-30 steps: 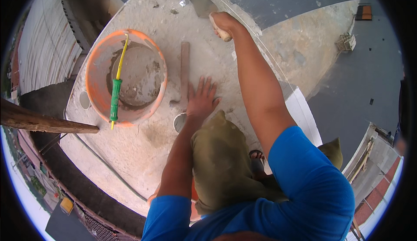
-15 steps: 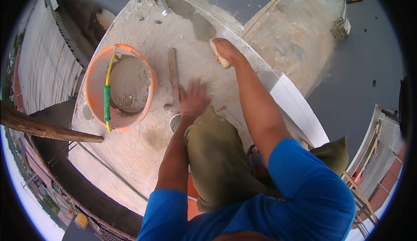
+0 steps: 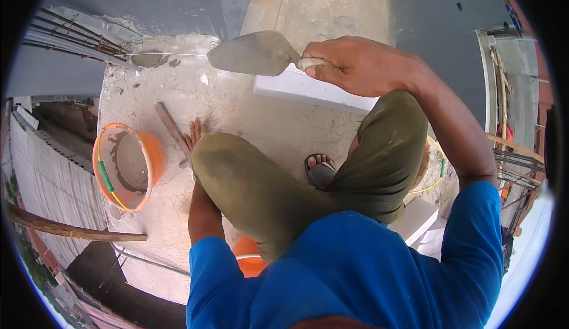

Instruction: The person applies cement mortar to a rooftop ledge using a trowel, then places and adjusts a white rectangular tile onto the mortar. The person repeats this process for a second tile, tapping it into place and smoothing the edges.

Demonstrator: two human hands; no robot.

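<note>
now, head view: the right hand (image 3: 361, 65), earlier low over the concrete slab (image 3: 249, 115), is raised and clenched on the pale handle of a brick trowel (image 3: 255, 53), whose grey, mortar-smeared blade hangs level above the slab's far edge, suggesting a lift between passes. the left hand (image 3: 197, 132), fingers spread, still presses flat on the rough slab beside a wooden stick (image 3: 172, 128). the orange bucket (image 3: 127, 163), mortar-crusted, stands left.

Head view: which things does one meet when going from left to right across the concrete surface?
Orange bucket → wooden stick → left hand → trowel → right hand.
</note>
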